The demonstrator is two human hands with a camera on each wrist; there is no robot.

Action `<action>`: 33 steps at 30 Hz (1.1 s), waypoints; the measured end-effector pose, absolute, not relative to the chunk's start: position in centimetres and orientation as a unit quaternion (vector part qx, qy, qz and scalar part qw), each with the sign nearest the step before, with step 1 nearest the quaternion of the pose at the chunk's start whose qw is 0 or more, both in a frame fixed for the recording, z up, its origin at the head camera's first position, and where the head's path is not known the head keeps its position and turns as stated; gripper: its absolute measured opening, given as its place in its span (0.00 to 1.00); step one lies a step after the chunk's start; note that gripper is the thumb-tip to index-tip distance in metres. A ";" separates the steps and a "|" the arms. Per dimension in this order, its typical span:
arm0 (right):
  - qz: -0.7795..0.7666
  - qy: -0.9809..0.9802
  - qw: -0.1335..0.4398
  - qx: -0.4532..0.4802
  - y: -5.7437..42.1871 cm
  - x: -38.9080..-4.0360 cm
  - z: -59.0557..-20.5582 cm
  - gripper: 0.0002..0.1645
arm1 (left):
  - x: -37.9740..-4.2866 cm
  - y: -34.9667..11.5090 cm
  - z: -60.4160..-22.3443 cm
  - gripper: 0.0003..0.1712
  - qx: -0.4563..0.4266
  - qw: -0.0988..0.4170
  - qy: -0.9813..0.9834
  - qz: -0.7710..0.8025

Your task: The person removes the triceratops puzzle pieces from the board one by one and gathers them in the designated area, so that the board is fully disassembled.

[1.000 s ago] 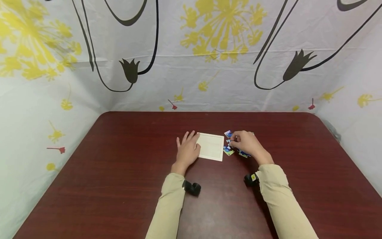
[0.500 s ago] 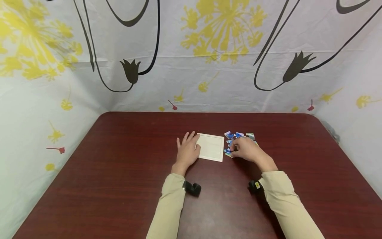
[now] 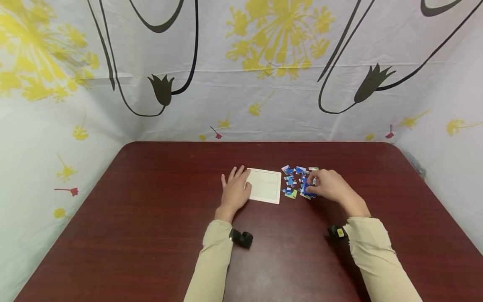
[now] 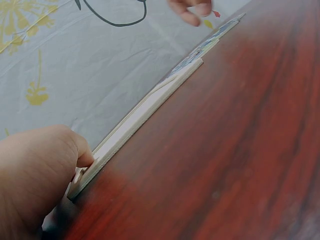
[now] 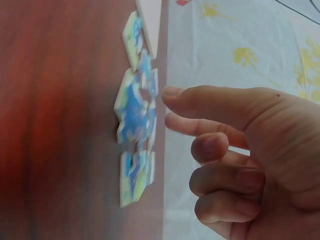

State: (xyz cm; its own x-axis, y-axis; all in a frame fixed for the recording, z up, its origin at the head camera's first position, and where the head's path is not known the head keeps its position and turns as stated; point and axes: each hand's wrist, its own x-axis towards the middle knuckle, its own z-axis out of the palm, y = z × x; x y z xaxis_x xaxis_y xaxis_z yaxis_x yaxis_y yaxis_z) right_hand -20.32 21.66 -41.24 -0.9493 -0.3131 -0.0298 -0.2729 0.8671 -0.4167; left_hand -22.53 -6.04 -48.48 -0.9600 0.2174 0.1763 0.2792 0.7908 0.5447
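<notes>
A pale, square puzzle tray point(image 3: 265, 186) lies flat on the table with its recess bare. My left hand point(image 3: 235, 192) rests at the tray's left edge with its fingers spread, and the left wrist view shows the thumb point(image 4: 84, 156) on its rim. Several blue and green jigsaw pieces point(image 3: 290, 180) lie just right of the tray. Above their right side is my right hand point(image 3: 332, 185). The right wrist view shows its thumb and forefinger apart with nothing between them, the other fingers loosely bent, close over the pieces point(image 5: 135, 112). The hand covers part of the rightmost pieces.
The dark red-brown table point(image 3: 170, 209) extends around the tray on all sides. A white curtain point(image 3: 234, 105) with yellow and dark flower prints hangs behind the table's far edge. A small black camera sits on each wrist.
My right hand has moved right, from the pieces nearest the tray to those on the right, uncovering the left pieces. The lower-left piece has turned a little. My left hand stays on the tray.
</notes>
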 end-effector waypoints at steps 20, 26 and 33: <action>-0.198 0.965 0.060 -0.158 22.2 -19.2 -42.6 0.14 | -22.5 -6.0 -48.5 0.26 -0.128 0.053 -0.946 -0.292; -0.197 0.966 0.072 -0.151 22.3 -19.2 -42.7 0.18 | -22.6 -6.0 -48.6 0.27 -0.127 0.053 -0.947 -0.290; -0.191 0.965 0.084 -0.159 22.4 -19.3 -42.5 0.17 | -22.6 -6.0 -48.6 0.26 -0.127 0.051 -0.947 -0.291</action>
State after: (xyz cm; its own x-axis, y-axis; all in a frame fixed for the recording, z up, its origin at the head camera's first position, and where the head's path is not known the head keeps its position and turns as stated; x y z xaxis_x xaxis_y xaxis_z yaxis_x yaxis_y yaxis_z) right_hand -19.30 22.38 -42.52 -0.9353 -0.3388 -0.1021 -0.2743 0.8764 -0.3958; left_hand -22.64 -6.01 -48.59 -0.9627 0.2099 0.1709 0.2696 0.7990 0.5376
